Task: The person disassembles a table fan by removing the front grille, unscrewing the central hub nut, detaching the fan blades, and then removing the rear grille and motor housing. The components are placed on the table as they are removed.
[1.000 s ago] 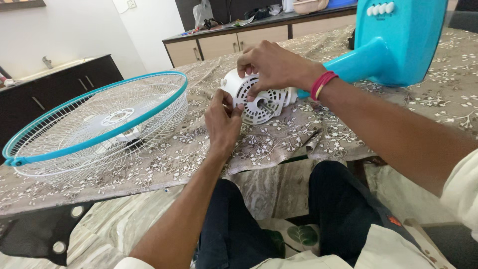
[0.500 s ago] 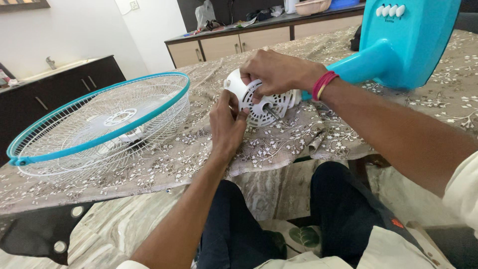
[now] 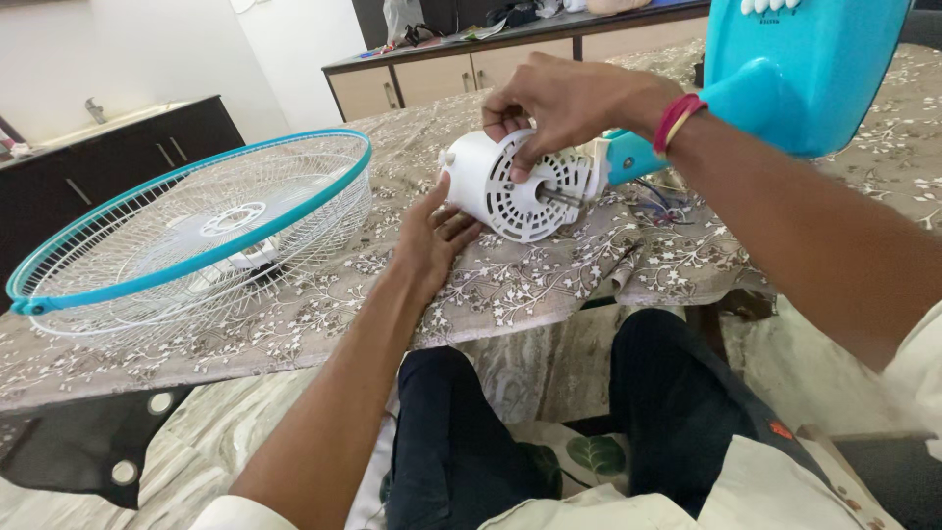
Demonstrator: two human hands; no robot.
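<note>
Floral cloth covers the table (image 3: 294,324). Right hand (image 3: 569,98) grips the white motor housing (image 3: 520,186) from above. Left hand (image 3: 437,236), open, cups its underside beside the fan guard (image 3: 196,231).

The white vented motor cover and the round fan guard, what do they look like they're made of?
Motor cover: likely moulded plastic, smooth matte white with crisp vent slots. Fan guard: seemingly thin white-coated metal wire, with a glossy blue rim, probably plastic.

Matt white plastic motor housing (image 3: 510,186), glossy turquoise plastic fan stand (image 3: 795,74), white wire grille (image 3: 196,231), floral cloth tablecloth (image 3: 549,275)
</note>
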